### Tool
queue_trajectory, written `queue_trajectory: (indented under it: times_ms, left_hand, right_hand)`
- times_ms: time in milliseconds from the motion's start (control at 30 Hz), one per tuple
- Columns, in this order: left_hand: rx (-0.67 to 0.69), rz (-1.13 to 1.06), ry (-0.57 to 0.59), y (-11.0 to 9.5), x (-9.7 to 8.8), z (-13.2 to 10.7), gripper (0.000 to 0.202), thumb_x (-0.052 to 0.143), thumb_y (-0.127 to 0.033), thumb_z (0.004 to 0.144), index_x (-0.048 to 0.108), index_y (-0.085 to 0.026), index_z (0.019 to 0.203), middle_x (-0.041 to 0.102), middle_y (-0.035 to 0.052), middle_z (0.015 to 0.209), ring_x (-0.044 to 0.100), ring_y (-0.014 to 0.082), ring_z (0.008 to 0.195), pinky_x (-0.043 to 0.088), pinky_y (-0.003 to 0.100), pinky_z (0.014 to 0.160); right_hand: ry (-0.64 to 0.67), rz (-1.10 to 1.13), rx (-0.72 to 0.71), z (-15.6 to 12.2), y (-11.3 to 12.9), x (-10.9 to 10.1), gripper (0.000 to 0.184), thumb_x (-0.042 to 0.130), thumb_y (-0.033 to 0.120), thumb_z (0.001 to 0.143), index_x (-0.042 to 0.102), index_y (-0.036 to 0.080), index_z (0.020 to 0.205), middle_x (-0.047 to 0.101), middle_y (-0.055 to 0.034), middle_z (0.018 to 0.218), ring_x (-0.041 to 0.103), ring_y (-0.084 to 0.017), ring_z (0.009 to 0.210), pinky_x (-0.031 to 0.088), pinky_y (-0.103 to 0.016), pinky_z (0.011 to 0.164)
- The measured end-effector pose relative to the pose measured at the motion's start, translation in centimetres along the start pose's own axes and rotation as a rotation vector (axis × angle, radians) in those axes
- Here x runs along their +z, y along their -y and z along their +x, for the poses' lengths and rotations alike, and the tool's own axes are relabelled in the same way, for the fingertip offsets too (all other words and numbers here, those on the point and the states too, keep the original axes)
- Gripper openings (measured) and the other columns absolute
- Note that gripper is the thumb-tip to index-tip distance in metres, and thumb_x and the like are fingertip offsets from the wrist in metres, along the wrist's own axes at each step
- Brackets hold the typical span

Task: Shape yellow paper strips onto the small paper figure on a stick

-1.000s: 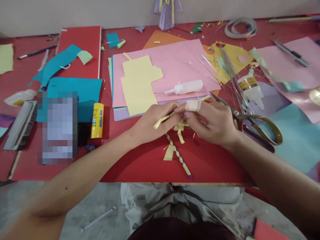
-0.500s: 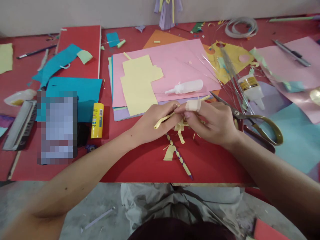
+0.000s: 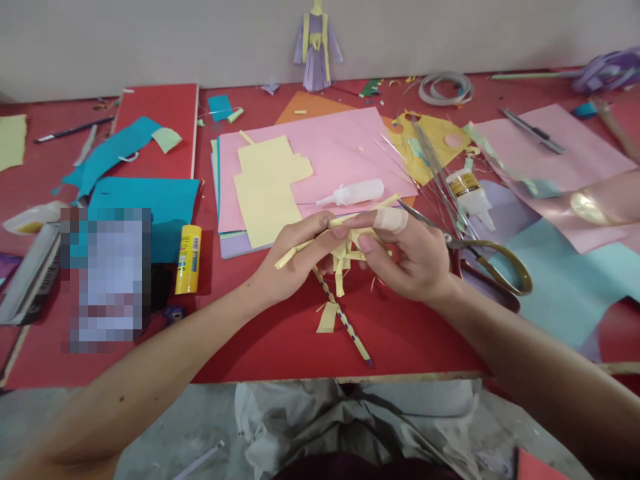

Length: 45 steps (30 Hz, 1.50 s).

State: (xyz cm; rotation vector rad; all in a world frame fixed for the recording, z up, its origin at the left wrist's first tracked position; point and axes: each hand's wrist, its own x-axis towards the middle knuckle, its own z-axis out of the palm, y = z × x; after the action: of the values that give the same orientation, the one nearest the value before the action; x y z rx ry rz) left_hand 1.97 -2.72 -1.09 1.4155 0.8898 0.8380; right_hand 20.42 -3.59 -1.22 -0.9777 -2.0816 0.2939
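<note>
My left hand point(image 3: 293, 257) and my right hand point(image 3: 407, 257) meet over the red table point(image 3: 280, 347), both pinched on a yellow paper piece point(image 3: 345, 253) with a thin rolled stem and several cut strips hanging down. A pale bandage wraps my right index finger. Under my hands lie a striped pencil point(image 3: 343, 317) and a yellow paper scrap point(image 3: 327, 318). Just behind my fingers a small white squeeze bottle point(image 3: 353, 193) rests on a stack of pink and yellow paper sheets point(image 3: 310, 167).
Large scissors point(image 3: 480, 257) lie right of my right hand, with a glue bottle point(image 3: 470, 190) behind them. A yellow glue stick point(image 3: 189, 260) and teal paper point(image 3: 150, 200) sit left. A purple paper figure point(image 3: 315, 50) leans on the wall. Coloured sheets cover the right side.
The view has tilted up, so the table's contents sit lower in frame. My hands have lifted the yellow paper piece slightly and shifted a little left; both keep their grip.
</note>
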Motion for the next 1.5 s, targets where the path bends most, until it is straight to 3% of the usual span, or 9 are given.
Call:
queue_trajectory:
  times_ms: [300,467,600,1000,1233,1500]
  left_hand:
    - [-0.011,-0.111,-0.061,0.0,0.1,0.0,0.028,0.055,-0.036,0.091,0.053,-0.017,0.070,0.051,-0.0026,0.065,0.053,0.0074,0.053,0.046,0.019,0.049]
    - [-0.083,-0.278,-0.063,0.3,0.0,0.5,0.024,0.058,-0.034,0.088,0.055,-0.018,0.071,0.050,-0.0034,0.061,0.049,0.0070,0.049,0.044,0.019,0.046]
    - [-0.163,-0.339,-0.083,0.5,-0.1,0.8,0.024,0.059,-0.037,0.087,0.055,-0.018,0.073,0.049,-0.0038,0.061,0.047,0.0072,0.048,0.045,0.021,0.048]
    - [-0.135,-0.335,-0.130,0.5,0.2,0.8,0.026,0.058,-0.037,0.088,0.053,-0.018,0.072,0.048,-0.0034,0.065,0.049,0.0065,0.054,0.043,0.018,0.049]
    - [-0.105,-0.286,-0.133,0.4,0.4,0.7,0.028,0.053,-0.043,0.091,0.055,-0.018,0.078,0.052,-0.0022,0.068,0.052,0.0074,0.054,0.044,0.020,0.050]
    - [-0.147,-0.334,-0.132,0.6,0.2,0.9,0.029,0.055,-0.046,0.089,0.055,-0.018,0.080,0.051,-0.0030,0.062,0.050,0.0079,0.051,0.046,0.022,0.051]
  right_hand:
    - [-0.026,-0.030,-0.080,0.1,-0.1,0.0,0.018,0.055,0.017,0.087,0.061,0.022,0.103,0.069,0.0020,0.074,0.049,-0.007,0.045,0.042,-0.021,0.048]
    - [0.015,0.002,-0.080,-0.1,-0.3,-0.1,0.020,0.052,0.016,0.089,0.059,0.020,0.107,0.059,0.0062,0.054,0.048,-0.009,0.041,0.041,-0.022,0.046]
    - [0.049,0.091,-0.058,-0.3,-0.3,-0.1,0.024,0.045,0.013,0.092,0.056,0.018,0.113,0.056,0.0073,0.054,0.048,-0.007,0.042,0.042,-0.022,0.048]
    - [0.086,0.111,-0.003,-0.8,-0.7,0.6,0.028,0.047,0.014,0.091,0.056,0.019,0.118,0.058,0.0064,0.056,0.053,-0.007,0.047,0.044,-0.020,0.054]
    - [0.100,0.120,-0.080,-0.6,-1.1,0.6,0.025,0.046,0.014,0.091,0.058,0.017,0.113,0.056,0.0057,0.055,0.052,-0.008,0.047,0.042,-0.020,0.053]
    - [0.109,0.178,0.007,-0.5,-0.9,0.5,0.026,0.044,0.016,0.092,0.054,0.017,0.116,0.054,0.0063,0.056,0.052,-0.007,0.048,0.041,-0.019,0.053]
